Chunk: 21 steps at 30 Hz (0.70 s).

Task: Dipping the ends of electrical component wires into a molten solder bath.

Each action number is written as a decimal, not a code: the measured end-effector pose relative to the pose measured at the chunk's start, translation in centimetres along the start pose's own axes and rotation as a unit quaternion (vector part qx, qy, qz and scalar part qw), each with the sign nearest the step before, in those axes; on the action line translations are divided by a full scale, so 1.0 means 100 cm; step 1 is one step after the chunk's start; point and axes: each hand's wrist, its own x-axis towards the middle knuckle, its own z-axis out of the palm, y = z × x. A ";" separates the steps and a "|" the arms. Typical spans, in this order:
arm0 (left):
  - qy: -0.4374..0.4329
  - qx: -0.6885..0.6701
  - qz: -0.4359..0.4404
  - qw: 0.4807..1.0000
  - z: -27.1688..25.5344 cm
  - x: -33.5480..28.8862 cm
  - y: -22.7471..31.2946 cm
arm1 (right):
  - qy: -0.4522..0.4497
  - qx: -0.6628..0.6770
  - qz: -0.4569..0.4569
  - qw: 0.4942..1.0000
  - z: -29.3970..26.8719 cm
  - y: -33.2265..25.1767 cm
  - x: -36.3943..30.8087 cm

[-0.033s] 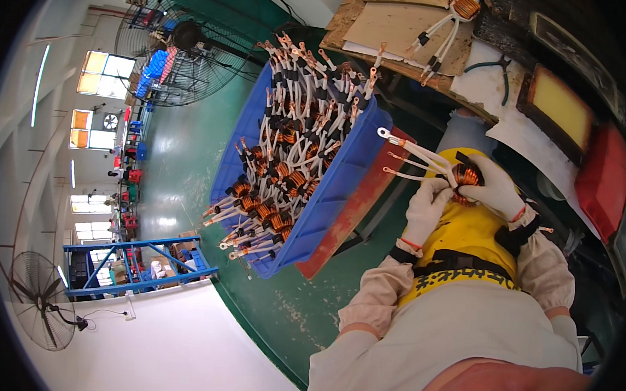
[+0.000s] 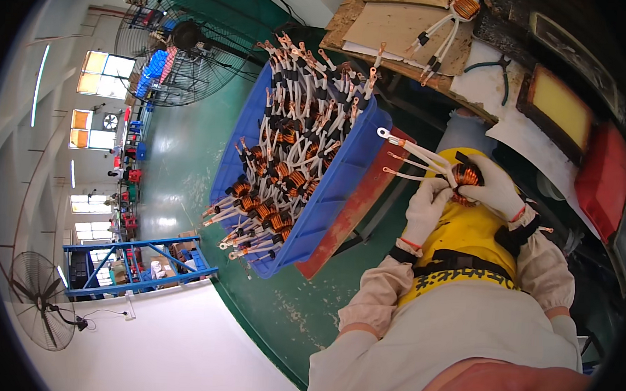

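Note:
Over my lap I hold a toroidal choke coil, a ring wound with copper wire. My right hand, in a white glove, is wrapped round the coil's right side. My left hand, gloved too, has its thumb and fingertips pinched together against the coil's lower left side, where the leads come out; what exactly lies between these fingertips is hidden. White sleeved leads stretch from the coil to the left and end in copper lugs. Yellow cloth lies beneath both hands.
To the left, a blue bin is heaped with similar coils, above a worn red board. Another coil lies on the workbench, near pliers, a yellow-filled tray and a red box. Fans stand farther left.

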 end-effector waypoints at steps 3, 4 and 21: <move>0.000 0.012 -0.003 1.000 0.000 0.000 0.004 | -0.010 0.000 0.009 1.000 -0.001 -0.007 -0.001; -0.007 0.022 0.003 1.000 0.000 0.000 0.005 | -0.014 -0.012 0.046 0.999 -0.003 -0.010 -0.001; 0.016 0.082 -0.020 0.996 0.005 0.004 0.008 | 0.020 -0.316 -0.074 0.946 0.014 -0.004 0.004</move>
